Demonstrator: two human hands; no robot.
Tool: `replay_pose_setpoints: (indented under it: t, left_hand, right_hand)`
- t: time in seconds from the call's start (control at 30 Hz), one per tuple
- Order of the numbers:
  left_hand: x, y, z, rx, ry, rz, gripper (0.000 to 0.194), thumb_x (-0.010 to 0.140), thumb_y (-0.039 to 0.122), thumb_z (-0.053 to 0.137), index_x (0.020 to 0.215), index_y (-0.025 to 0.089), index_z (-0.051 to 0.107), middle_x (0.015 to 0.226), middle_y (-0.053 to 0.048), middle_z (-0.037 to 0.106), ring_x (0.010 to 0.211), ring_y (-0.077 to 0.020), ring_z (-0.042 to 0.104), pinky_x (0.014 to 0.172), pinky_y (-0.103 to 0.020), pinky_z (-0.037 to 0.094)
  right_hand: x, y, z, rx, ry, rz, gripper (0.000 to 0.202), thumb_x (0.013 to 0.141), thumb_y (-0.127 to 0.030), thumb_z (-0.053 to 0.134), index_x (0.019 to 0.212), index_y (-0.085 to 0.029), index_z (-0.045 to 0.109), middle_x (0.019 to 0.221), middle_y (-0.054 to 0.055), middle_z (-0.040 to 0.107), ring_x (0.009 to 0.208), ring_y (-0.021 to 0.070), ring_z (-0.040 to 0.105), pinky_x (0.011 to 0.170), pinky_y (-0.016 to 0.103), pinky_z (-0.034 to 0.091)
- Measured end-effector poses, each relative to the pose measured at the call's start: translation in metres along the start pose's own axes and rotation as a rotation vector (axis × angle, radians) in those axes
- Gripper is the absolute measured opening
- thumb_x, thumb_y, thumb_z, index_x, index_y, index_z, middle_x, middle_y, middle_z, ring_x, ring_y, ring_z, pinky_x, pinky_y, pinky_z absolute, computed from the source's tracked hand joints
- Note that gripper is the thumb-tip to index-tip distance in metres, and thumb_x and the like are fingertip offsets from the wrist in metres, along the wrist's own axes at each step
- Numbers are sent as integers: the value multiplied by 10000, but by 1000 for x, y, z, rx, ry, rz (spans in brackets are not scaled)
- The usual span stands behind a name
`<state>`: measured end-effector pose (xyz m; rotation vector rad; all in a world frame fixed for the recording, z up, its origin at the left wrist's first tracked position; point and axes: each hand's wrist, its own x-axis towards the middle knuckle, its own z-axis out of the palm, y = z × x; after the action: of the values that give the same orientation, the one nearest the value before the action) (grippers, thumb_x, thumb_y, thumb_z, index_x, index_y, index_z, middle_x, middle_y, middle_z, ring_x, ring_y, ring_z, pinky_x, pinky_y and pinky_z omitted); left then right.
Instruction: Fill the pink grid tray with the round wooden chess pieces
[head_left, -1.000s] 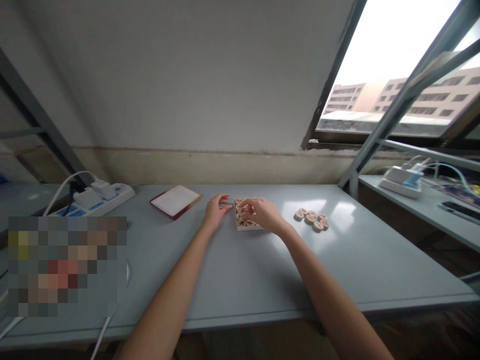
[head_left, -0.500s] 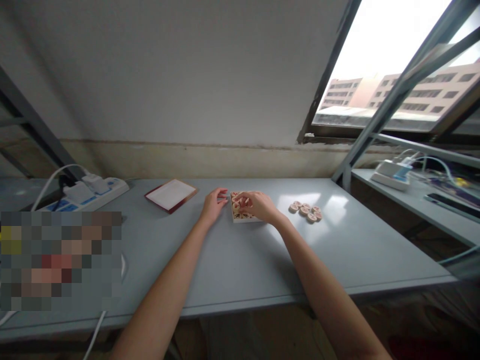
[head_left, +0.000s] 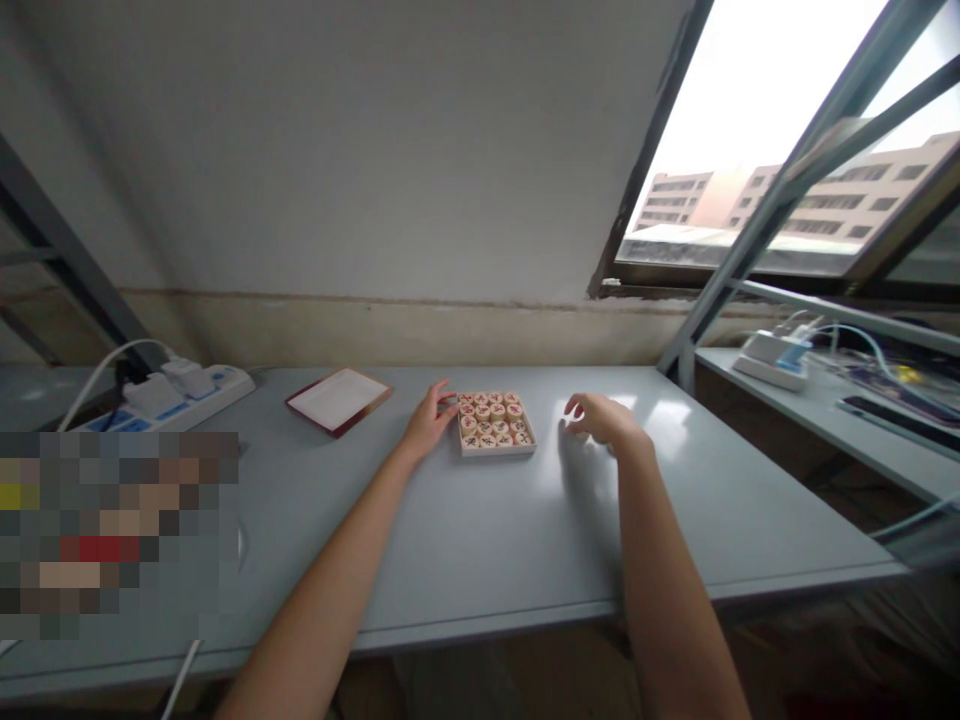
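Round wooden Chinese chess pieces (head_left: 484, 412), marked with red and black characters, lie in rows inside a shallow white box (head_left: 499, 451) at the middle of the desk. My left hand (head_left: 431, 420) rests at the box's left side, fingers apart and holding nothing; whether the fingertips touch the wall I cannot tell. To the right of the box, my right hand (head_left: 606, 418) hovers over the spot with the loose pieces, thumb and fingers curved but apart. It hides nearly all of those pieces. No piece shows between its fingers.
A shallow lid (head_left: 339, 398) with a white inside and dark red edge lies left of my left hand. Behind a pixelated patch at far left sits a power strip (head_left: 217, 390) with plugs. Another power strip (head_left: 772, 358) stands on the right-hand shelf, beyond a metal post (head_left: 686, 355).
My right hand has left the box and moved right, over the loose pieces. The box's rows of pieces are now uncovered. My left hand stays beside the box.
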<state>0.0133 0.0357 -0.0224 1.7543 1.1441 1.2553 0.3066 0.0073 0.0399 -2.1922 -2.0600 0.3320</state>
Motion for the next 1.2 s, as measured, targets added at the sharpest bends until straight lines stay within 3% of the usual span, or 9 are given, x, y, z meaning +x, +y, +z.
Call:
replay_pose_setpoints:
  t: [0.2, 0.4, 0.63, 0.77, 0.93, 1.2]
  left_hand:
    - [2, -2, -2, -42, -11, -35, 332, 791, 238, 467, 1114, 163, 451, 1110, -109, 563, 1027, -165, 518, 885, -337, 395]
    - [4, -2, -5, -202, -50, -162, 374, 813, 284, 430, 1175, 191, 409, 1156, -99, 551, 1072, -167, 501, 924, -343, 362]
    - [5, 7, -7, -272, -73, -248, 400, 837, 330, 374, 1203, 170, 372, 1166, -117, 544, 1051, -171, 518, 926, -357, 343]
    - [5, 7, -8, -268, -81, -247, 409, 822, 379, 399, 1178, 177, 401, 1171, -111, 541, 1036, -176, 527, 911, -348, 354]
    - [5, 10, -7, -243, -92, -259, 452, 812, 401, 415, 1203, 177, 374, 1187, -112, 528, 1071, -171, 501, 913, -330, 354]
    - [6, 7, -7, -224, -96, -254, 442, 810, 406, 408, 1187, 176, 389, 1193, -113, 522, 1040, -170, 519, 906, -330, 357]
  right_hand:
    - [1, 0, 3, 19, -12, -76, 368, 538, -175, 678, 898, -227, 621, 849, 31, 625, 635, 126, 573, 497, 206, 401]
    - [-1, 0, 2, -192, -35, 61, 263, 459, -149, 726, 711, -203, 673, 716, 70, 637, 644, 192, 597, 502, 252, 431]
    - [-3, -13, 4, -318, -18, 108, 125, 584, -124, 622, 692, -152, 678, 682, 124, 641, 684, 226, 612, 562, 278, 437]
    - [-3, -27, 1, -109, -57, -109, 172, 668, -278, 602, 806, -194, 659, 736, 56, 657, 658, 159, 596, 571, 231, 415]
    - [-4, -61, 8, 123, 174, -409, 243, 738, -411, 541, 882, -227, 606, 819, 11, 637, 690, 128, 561, 568, 211, 380]
    - [-9, -85, 23, 87, 223, -624, 197, 716, -265, 585, 904, -208, 602, 945, 43, 557, 861, 151, 508, 706, 225, 379]
